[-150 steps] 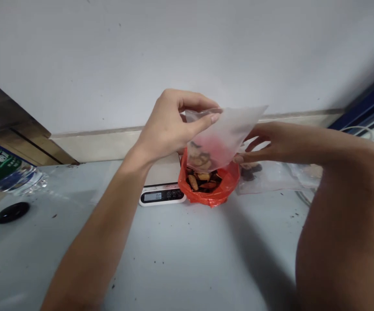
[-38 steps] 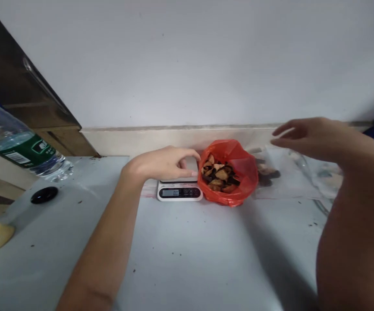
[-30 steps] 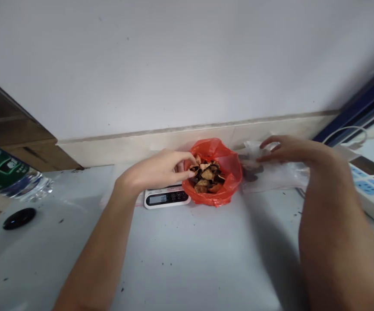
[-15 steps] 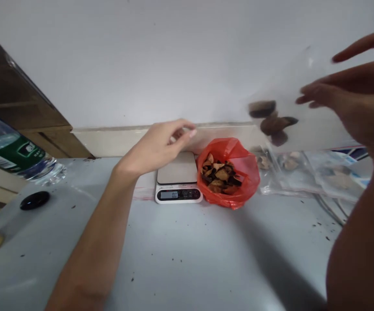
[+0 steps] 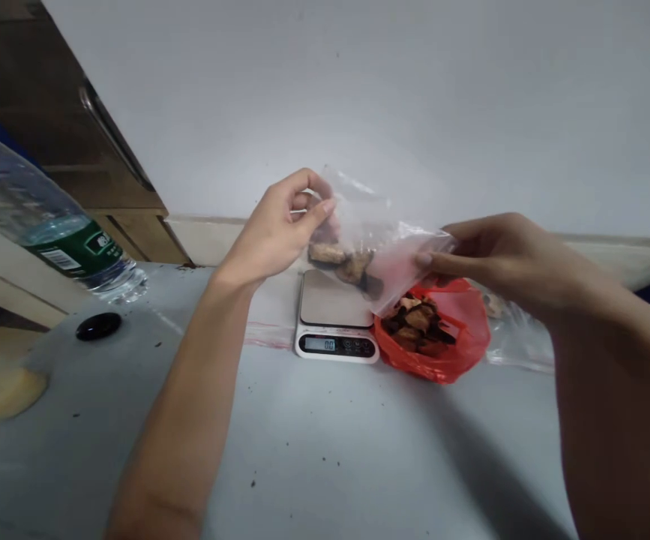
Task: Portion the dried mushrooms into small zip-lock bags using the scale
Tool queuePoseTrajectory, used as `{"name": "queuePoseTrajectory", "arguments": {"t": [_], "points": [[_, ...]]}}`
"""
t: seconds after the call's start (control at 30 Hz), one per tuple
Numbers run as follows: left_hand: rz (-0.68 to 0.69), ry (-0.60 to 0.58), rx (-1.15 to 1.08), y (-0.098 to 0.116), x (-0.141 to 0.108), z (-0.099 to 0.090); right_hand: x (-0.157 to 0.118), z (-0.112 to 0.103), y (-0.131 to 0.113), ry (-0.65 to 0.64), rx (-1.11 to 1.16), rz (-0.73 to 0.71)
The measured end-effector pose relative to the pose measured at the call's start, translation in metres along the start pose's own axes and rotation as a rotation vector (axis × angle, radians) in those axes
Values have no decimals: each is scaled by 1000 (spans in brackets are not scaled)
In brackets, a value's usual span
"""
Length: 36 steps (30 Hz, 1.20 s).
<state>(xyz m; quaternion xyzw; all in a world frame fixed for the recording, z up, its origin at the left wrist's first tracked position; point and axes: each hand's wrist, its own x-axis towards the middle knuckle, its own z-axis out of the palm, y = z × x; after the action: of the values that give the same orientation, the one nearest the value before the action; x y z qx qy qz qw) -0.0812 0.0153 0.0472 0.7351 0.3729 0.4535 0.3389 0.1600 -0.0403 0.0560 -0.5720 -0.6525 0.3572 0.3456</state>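
Note:
Both hands hold a small clear plastic bag [image 5: 375,244] in the air above a white digital scale [image 5: 336,319]. My left hand [image 5: 280,229] pinches the bag's upper left edge. My right hand [image 5: 493,255] pinches its right corner. A few brown dried pieces [image 5: 344,264] lie in the bag's bottom. Right of the scale stands an open red plastic bag [image 5: 442,349] filled with dried brown and dark pieces. The scale's platform is bare and its display is lit.
A plastic water bottle [image 5: 49,225] with a green label lies at the left, its black cap [image 5: 98,326] on the grey table [image 5: 325,450]. More clear bags [image 5: 513,337] lie behind my right hand. A wooden cabinet [image 5: 77,127] stands at the back left.
My right hand brought the clear bag with dark pieces down from the upper right to above the scale. My left hand rose from the scale and took hold of the bag's left edge.

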Motion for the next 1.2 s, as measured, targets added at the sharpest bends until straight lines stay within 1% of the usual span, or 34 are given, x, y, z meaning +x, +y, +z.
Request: {"name": "queuePoseTrajectory", "arguments": {"t": [0.1,0.13,0.2,0.27,0.33,0.37,0.4,0.47,0.5,0.53,0.57,0.63,0.67,0.7,0.73,0.8,1.0,1.07,1.2], "points": [[-62,33,-31,-3,1,-4,2,2,0,-80,157,140],[-85,38,-38,-4,1,-4,2,3,0,-86,200,182],[-131,51,-42,-6,1,-3,3,5,1,-93,239,246],[-181,40,-32,-10,1,-1,4,5,4,-118,226,275],[-231,26,15,-14,1,0,5,4,7,-151,197,265],[-237,44,70,-16,1,0,5,3,9,-165,189,246],[-222,84,145,-16,0,1,6,3,10,-174,179,217],[-136,156,295,-14,-2,3,7,4,12,-173,152,135],[-87,144,337,-11,-3,5,7,5,13,-168,140,95],[-56,60,338,-7,-5,8,8,6,13,-165,133,63],[-55,-87,294,-2,-7,10,9,8,14,-165,133,39],[-91,-435,202,7,-9,16,10,11,15,-168,152,5],[-102,-539,182,10,-10,19,11,12,16,-171,163,-10],[-111,-605,174,13,-11,21,12,14,16,-177,173,-23],[-116,-631,176,14,-11,23,12,15,17,-178,182,-36],[-126,-627,176,15,-10,25,13,17,17,-177,195,-53],[-174,-544,172,13,-10,24,13,21,14,-196,206,-43],[-184,-556,154,12,-10,24,12,22,13,-177,199,-39],[-176,-570,120,14,-10,24,13,23,13,-160,221,-79]]}}
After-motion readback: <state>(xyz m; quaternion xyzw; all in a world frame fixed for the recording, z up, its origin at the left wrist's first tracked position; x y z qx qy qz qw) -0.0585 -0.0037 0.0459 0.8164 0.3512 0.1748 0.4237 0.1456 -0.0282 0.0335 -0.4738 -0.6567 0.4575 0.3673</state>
